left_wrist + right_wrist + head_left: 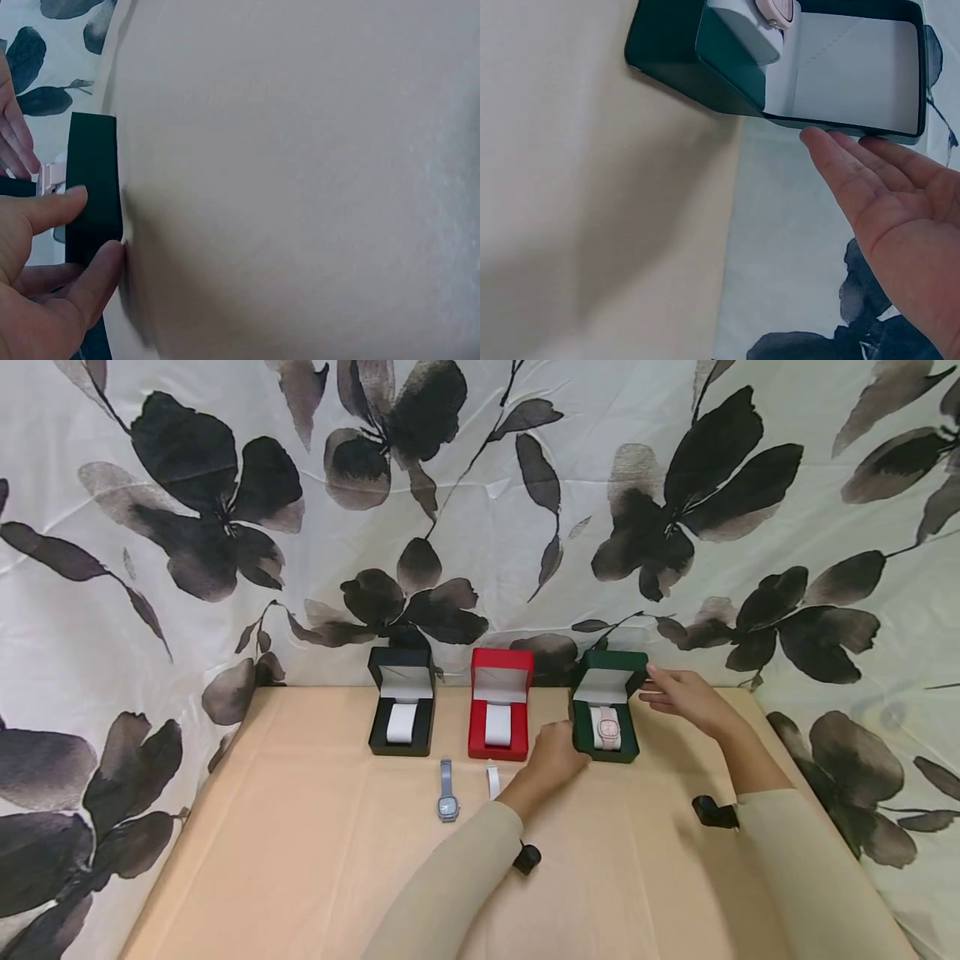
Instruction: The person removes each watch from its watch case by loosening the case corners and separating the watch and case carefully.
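The green watch box (614, 757) stands with its lid (617, 657) raised, a pale pink watch (609, 728) round the white cushion inside. At its left front corner is my left hand (553, 760); in the left wrist view the thumb (60, 208) lies on the green wall and the bent fingers grip its edge. My right hand (688, 700) touches the right side of the lid with fingertips, fingers nearly straight, as the right wrist view shows under the lid's rim (840, 127).
A red watch box (477, 739) and a black one (378, 739) stand open to the left, each with a bare white cushion. In front lie a blue-grey watch (447, 807) and a white strap (492, 781), partly behind the left arm. Floral cloth (525, 568) hangs behind the table.
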Available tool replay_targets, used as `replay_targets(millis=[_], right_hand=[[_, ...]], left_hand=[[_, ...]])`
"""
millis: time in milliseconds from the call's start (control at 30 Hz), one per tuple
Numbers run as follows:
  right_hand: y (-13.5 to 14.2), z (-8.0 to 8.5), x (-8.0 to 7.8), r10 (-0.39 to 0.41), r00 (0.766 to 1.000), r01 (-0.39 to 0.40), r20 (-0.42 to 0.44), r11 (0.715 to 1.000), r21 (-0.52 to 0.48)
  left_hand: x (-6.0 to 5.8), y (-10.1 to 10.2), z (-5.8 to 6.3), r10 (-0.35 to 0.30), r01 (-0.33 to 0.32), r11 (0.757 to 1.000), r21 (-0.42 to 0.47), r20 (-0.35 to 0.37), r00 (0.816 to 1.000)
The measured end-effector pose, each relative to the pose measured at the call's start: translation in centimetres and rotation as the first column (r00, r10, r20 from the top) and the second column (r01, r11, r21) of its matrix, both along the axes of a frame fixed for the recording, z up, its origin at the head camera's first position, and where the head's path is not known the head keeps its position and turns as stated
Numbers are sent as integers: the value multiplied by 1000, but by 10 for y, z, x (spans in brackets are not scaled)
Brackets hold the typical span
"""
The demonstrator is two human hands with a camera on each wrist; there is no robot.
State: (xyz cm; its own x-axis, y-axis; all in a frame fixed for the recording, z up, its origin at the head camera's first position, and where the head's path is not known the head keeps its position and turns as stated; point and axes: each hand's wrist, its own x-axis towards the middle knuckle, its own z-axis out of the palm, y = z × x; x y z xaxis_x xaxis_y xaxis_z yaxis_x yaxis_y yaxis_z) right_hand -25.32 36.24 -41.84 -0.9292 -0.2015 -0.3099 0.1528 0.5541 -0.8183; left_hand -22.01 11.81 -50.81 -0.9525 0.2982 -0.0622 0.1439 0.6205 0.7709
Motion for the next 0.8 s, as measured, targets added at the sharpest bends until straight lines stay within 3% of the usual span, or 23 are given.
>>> replay_targets(millis=[167,367,600,800], right_hand=[[1,2,11,21,999,-19,-33,999,35],[6,-10,24,40,995,-30,-88,993,117],[10,-25,36,71,976,-30,-206,980,199],[7,-39,42,73,965,-20,-251,978,205]], left_hand=[[1,-2,2,-13,13,1000,9,-7,1000],[2,-4,5,-3,3,1000,-6,20,1000],[2,-8,16,-47,45,998,-32,-48,998],[2,-9,22,-105,97,991,-90,-90,990]])
